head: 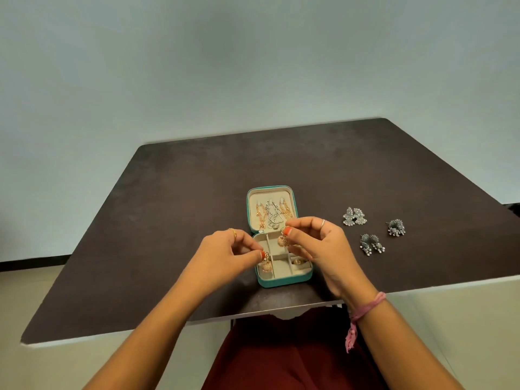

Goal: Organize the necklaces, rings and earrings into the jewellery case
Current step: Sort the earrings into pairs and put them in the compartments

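The teal jewellery case (pixel 284 282) lies open on the dark table (pixel 168 206) right beneath both hands, chains (pixel 272 216) hanging in its lid beyond the fingertips and a gold ring (pixel 297 261) in a compartment under the right palm. The left hand (pixel 225 256) pinches one gold bell earring (pixel 266 266) over the near-left compartment, while the right hand (pixel 319 243) pinches its twin (pixel 282 240) above the tray, other fingers loosely curled. Three silver earring pairs (pixel 372 244) lie outward of the right hand.

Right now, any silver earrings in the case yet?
No. All the silver earrings lie on the table, right of the case.
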{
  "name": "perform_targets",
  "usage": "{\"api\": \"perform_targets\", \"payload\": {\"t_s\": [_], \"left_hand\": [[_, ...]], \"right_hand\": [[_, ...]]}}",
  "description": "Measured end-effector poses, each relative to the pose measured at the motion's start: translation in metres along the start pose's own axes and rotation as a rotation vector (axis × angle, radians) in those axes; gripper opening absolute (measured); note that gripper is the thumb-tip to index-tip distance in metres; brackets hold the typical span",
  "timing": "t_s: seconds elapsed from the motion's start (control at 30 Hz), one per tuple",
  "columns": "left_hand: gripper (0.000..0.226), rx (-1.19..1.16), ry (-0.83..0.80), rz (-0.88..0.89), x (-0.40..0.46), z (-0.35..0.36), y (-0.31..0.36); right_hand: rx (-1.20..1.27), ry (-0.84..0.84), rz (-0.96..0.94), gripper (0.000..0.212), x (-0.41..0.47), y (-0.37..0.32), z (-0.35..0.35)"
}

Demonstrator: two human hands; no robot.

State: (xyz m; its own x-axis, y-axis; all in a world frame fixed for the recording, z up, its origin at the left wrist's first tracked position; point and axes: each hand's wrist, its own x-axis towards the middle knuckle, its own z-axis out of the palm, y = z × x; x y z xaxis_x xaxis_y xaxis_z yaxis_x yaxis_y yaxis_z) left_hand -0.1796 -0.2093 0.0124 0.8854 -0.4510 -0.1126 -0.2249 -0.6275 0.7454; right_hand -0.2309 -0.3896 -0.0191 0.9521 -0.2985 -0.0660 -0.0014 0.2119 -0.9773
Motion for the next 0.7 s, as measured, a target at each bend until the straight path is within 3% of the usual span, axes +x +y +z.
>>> {"api": "perform_targets", "payload": {"t_s": [0.37,0.53,0.7], "left_hand": [[0.005,0.042,-0.079,-0.128,0.001,0.012,-0.005],[0.007,0.078,-0.076,-0.134,0.004,0.014,-0.009],[0.01,0.121,-0.054,-0.075,0.003,0.016,-0.01]], "right_hand": [[-0.165,-0.009,-0.048,0.013,-0.004,0.008,-0.002],[-0.272,-0.082,-0.074,0.023,-0.006,0.006,-0.001],[-0.401,-0.096,-0.077,0.019,-0.006,0.005,0.005]]}}
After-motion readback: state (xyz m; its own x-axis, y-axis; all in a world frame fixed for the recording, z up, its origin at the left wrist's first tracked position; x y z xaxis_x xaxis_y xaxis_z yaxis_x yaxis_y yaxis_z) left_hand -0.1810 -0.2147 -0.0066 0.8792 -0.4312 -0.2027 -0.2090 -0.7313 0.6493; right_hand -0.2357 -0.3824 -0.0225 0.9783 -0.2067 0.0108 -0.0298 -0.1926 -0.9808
